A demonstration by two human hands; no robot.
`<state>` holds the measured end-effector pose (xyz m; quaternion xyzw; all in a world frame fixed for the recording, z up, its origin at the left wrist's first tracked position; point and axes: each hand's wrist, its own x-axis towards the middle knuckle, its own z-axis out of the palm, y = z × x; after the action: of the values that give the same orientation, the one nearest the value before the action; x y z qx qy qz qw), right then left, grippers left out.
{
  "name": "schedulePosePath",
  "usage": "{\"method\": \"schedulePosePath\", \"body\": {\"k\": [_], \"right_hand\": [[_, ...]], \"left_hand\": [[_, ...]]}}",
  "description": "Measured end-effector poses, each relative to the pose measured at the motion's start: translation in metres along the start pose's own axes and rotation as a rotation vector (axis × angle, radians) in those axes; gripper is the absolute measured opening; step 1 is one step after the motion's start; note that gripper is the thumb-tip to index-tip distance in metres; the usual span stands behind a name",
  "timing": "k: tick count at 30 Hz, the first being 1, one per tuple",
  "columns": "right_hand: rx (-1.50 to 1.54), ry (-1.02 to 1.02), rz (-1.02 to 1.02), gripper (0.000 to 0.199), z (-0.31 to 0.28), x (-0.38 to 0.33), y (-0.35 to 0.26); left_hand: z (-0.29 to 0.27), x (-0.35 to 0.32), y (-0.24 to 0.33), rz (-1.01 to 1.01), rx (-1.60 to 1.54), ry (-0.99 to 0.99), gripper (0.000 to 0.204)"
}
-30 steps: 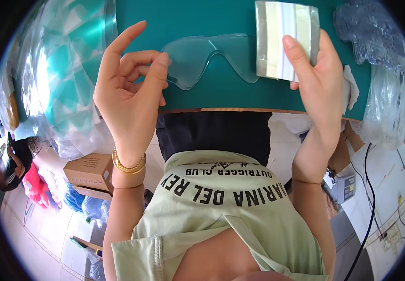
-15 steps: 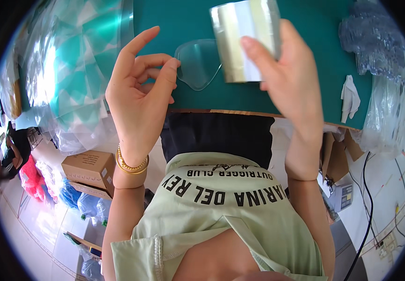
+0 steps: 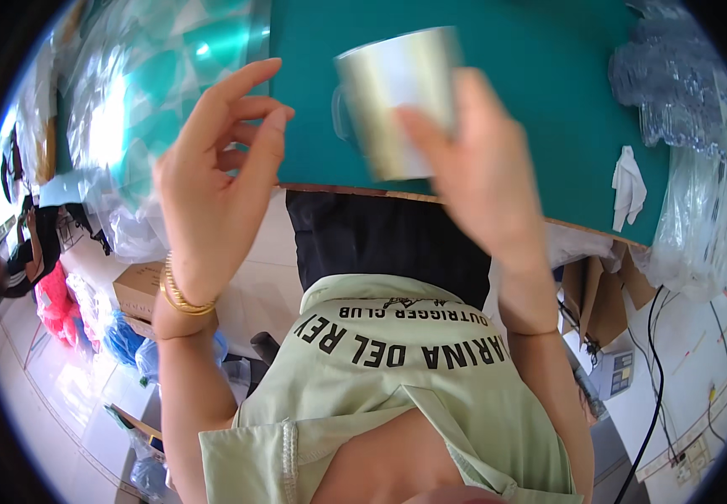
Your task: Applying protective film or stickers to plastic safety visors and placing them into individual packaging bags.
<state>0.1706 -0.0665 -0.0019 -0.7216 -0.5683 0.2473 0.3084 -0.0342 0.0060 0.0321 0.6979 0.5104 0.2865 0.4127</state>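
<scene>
The right hand [image 3: 489,164] is pinching a flat striped block [image 3: 376,92], silvery yellow and white, with its thumb pressing on the upper face, and it is holding the block tilted over the green desk [image 3: 556,76]. A clear plastic piece [image 3: 341,113] is lying almost wholly behind the block, only a curved edge showing on the left; whether the two are touching, I cannot tell. The left hand [image 3: 220,160] is hovering to the left, seemingly empty, its forefinger stretching out and its other fingers curling loosely toward the thumb.

Scratching is looking like the main risk: a block corner, or grit beneath it, could be scoring the clear surface if the tilt is loading one edge. Slipping is another, since the left hand is not visibly bracing the piece, so a sideways push could be sending it toward the near edge. On the left, loose plastic sheets [image 3: 149,109] are sitting behind the left hand, and a careless sweep of the hand or its gold bangles [image 3: 180,294] could be snagging them.
</scene>
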Motion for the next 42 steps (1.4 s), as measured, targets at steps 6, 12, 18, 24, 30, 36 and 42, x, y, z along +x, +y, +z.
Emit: {"method": "schedulePosePath", "body": {"k": [6,12,18,24,30,36,42], "right_hand": [[-0.22,0.22,0.227,0.04,-0.104,-0.018,0.066],[-0.51,0.508,0.474,0.034,-0.195,-0.032,0.007],[-0.676,0.283,0.004,0.031,-0.298,0.028,0.059],[-0.742,0.103,0.124,0.031,-0.323,0.061,0.067],[-0.787,0.23,0.096,0.025,-0.308,0.044,0.024],[-0.51,-0.003,-0.186,0.035,-0.159,0.013,0.008],[-0.292,-0.03,-0.246,0.024,-0.05,0.011,0.006]], "left_hand": [[-0.013,0.022,0.023,0.38,0.247,-0.295,0.029],[0.039,0.053,0.012,0.702,0.525,-0.421,0.044],[0.055,0.069,0.01,0.824,0.556,-0.492,0.017],[0.047,0.143,0.06,0.755,0.533,-0.367,0.025],[0.069,0.22,0.087,0.683,0.698,-0.31,0.032],[0.065,0.221,0.07,0.715,0.633,-0.214,0.043],[0.05,0.13,0.069,0.873,0.387,-0.078,0.031]]}}
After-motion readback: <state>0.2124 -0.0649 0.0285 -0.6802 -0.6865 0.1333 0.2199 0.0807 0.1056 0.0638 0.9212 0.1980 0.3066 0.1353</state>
